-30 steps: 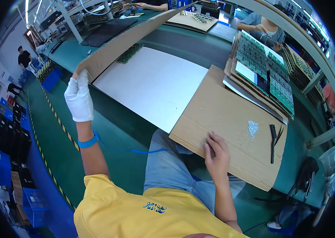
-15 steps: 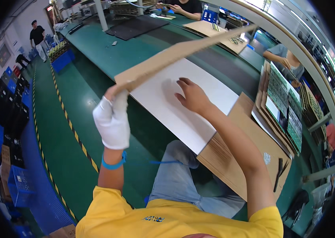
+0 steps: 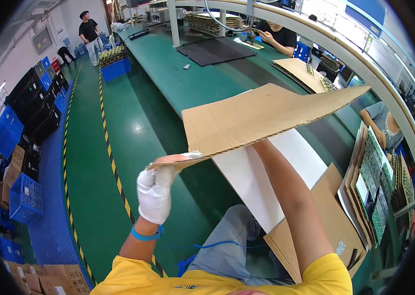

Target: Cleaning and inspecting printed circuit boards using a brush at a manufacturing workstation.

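My left hand, in a white glove with bare fingertips, grips the near left corner of a large brown cardboard sheet. The sheet is raised and tilted over the bench. My right forearm reaches beneath it; the cardboard covers the right hand, so its fingers do not show. Under the cardboard, a white sheet lies on the green bench, partly hidden. A blue strap circles my left wrist.
Stacked cardboard lies right of the white sheet. Green circuit-board panels lean on boards at the right, below a pale frame rail. A black mat lies farther back. Co-workers sit across the bench; another person stands at the far left.
The cardboard has turned from nearly edge-on to show its broad face. My right hand, seen over the white sheet before, is now hidden behind the cardboard. The whole view has shifted.
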Tool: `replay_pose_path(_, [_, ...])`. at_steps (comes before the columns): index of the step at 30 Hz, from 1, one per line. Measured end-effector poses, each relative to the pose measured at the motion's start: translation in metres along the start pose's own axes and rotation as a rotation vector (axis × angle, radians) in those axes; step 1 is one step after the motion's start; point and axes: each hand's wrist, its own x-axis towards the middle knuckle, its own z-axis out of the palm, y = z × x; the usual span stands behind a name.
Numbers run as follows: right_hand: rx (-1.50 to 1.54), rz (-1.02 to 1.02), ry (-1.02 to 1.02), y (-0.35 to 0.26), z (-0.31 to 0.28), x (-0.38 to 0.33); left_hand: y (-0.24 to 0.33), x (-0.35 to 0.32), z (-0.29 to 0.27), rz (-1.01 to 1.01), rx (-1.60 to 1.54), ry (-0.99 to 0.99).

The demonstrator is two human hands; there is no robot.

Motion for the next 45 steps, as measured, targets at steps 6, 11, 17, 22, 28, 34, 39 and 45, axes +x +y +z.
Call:
replay_pose_path(6, [-1.323, -0.145, -0.050, -0.071, 0.035, -0.101, -0.003, 0.001, 0.039, 0.027, 0.000, -0.178])
replay_pose_path(11, [-1.477, 0.103, -0.076, -0.164, 0.082, -0.207, -0.015, -0.006, 0.068, 0.158, 0.056, -0.258])
replay_pose_path(17, [-1.144, 0.112, -0.009, -0.248, 0.118, -0.342, -0.049, -0.023, 0.096, 0.498, 0.400, -0.504])
replay_pose_path(22, [-1.018, 0.195, 0.071, -0.277, 0.147, -0.458, -0.098, -0.059, 0.108, 0.581, 0.752, -0.704])
replay_pose_path(28, [-0.986, -0.020, 0.220, -0.246, 0.146, -0.525, -0.112, -0.076, 0.115, 0.622, 0.849, -0.878])
replay_pose_path(34, [-1.583, -0.315, 0.203, -0.183, 0.141, -0.534, -0.191, -0.207, 0.105, 0.226, 0.559, -0.239])
replay_pose_path(39, [-1.631, 0.253, 0.578, -0.120, 0.092, -0.650, -0.257, -0.290, 0.159, 0.024, 0.884, -1.138])
replay_pose_path(45, [-1.573, 0.478, 0.987, -0.138, 0.031, -0.764, -0.288, -0.249, 0.129, 0.075, 0.838, -1.210])
